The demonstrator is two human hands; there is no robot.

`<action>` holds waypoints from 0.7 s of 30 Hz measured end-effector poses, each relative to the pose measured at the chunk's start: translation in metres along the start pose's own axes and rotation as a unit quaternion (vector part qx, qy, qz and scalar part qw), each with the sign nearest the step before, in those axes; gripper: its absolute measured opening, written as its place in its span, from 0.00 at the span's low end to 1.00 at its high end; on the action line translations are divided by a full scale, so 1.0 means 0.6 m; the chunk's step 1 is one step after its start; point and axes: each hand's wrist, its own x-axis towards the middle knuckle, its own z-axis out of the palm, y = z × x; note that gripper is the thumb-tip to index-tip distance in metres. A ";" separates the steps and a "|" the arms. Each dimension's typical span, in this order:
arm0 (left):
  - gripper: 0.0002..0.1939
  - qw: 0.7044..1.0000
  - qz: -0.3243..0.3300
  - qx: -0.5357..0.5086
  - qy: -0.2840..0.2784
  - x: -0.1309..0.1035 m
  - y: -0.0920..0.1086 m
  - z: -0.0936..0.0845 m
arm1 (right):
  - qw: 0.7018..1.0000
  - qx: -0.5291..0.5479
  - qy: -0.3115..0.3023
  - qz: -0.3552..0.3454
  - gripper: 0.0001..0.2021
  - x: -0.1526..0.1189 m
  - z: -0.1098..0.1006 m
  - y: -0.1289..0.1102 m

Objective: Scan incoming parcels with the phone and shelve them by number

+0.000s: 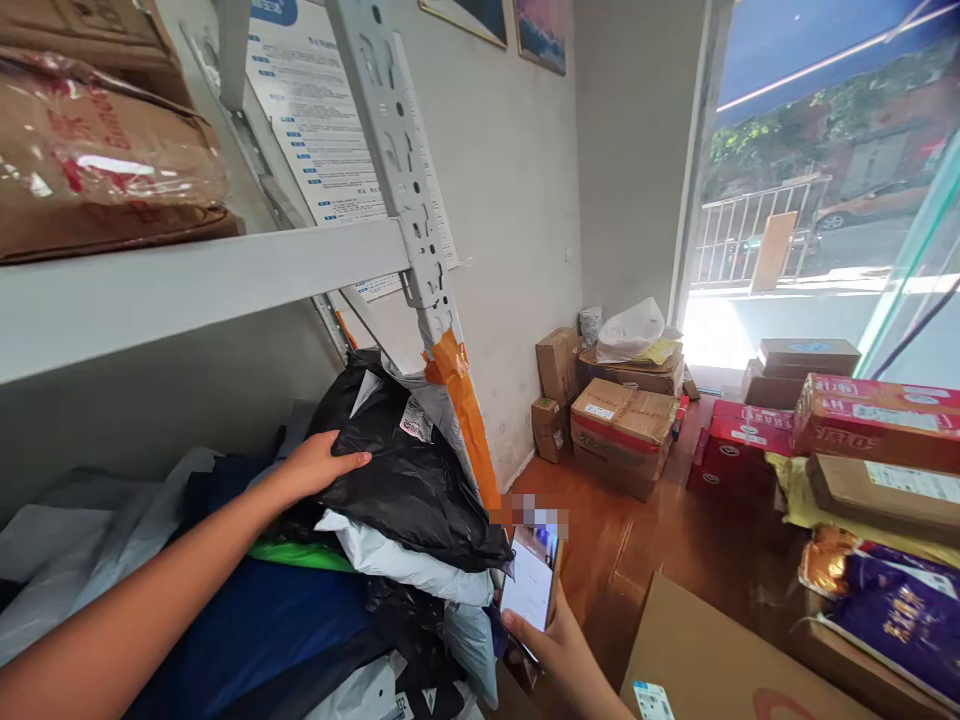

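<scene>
My left hand (322,467) grips the near edge of a black plastic parcel (409,485), its thumb on top and its other fingers hidden underneath. A label shows near the top of that parcel. Below it lie a white parcel (405,553) and a dark blue one (262,620), part of a pile on the lower shelf. My right hand (551,635) holds a phone (529,580) with its lit screen up, close to the right end of the black parcel and beside the shelf post.
A white metal shelf beam (202,290) crosses above my left arm, and its post (397,150) has orange tape low down. Cardboard boxes (622,425) stand by the wall. Red boxes (885,420) and a large flat carton (727,660) are at the right.
</scene>
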 end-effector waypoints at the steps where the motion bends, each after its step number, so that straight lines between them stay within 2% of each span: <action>1: 0.31 1.000 -0.015 -0.013 -0.009 -0.002 -0.004 -0.004 | 1.000 -0.005 -0.026 0.000 0.44 -0.003 -0.012 -0.022; 3: 0.40 1.000 -0.020 -0.011 0.006 -0.013 -0.012 -0.006 | 0.998 0.009 -0.062 0.014 0.57 -0.010 -0.027 -0.067; 6: 0.51 0.999 0.041 0.002 0.035 -0.041 -0.024 0.005 | 0.990 0.042 -0.106 0.082 0.71 -0.017 -0.027 -0.129; 9: 0.49 0.996 0.085 -0.001 0.001 -0.080 -0.036 0.021 | 0.976 0.053 -0.184 0.108 0.67 -0.014 -0.016 -0.170; 12: 0.42 0.997 0.036 0.059 -0.041 -0.123 -0.033 0.031 | 0.967 0.061 -0.226 0.098 0.54 -0.004 0.002 -0.190; 14: 0.37 0.986 -0.027 0.156 -0.056 -0.144 -0.010 0.034 | 0.967 0.071 -0.228 0.086 0.49 0.006 0.019 -0.196; 16: 0.30 0.953 -0.056 0.297 0.001 -0.147 0.028 0.040 | 0.962 0.083 -0.245 0.092 0.49 0.015 0.042 -0.197; 17: 0.26 0.930 -0.041 0.363 0.046 -0.139 0.049 0.044 | 0.956 0.092 -0.258 0.106 0.49 0.020 0.055 -0.196; 18: 0.21 0.908 0.000 0.410 0.081 -0.126 0.071 0.049 | 0.949 0.105 -0.271 0.120 0.48 0.024 0.068 -0.193; 19: 0.20 0.897 0.059 0.430 0.083 -0.108 0.090 0.055 | 0.944 0.118 -0.281 0.130 0.47 0.028 0.081 -0.190; 21: 0.23 0.891 0.179 0.416 0.008 -0.061 0.121 0.068 | 0.939 0.144 -0.280 0.137 0.46 0.034 0.103 -0.182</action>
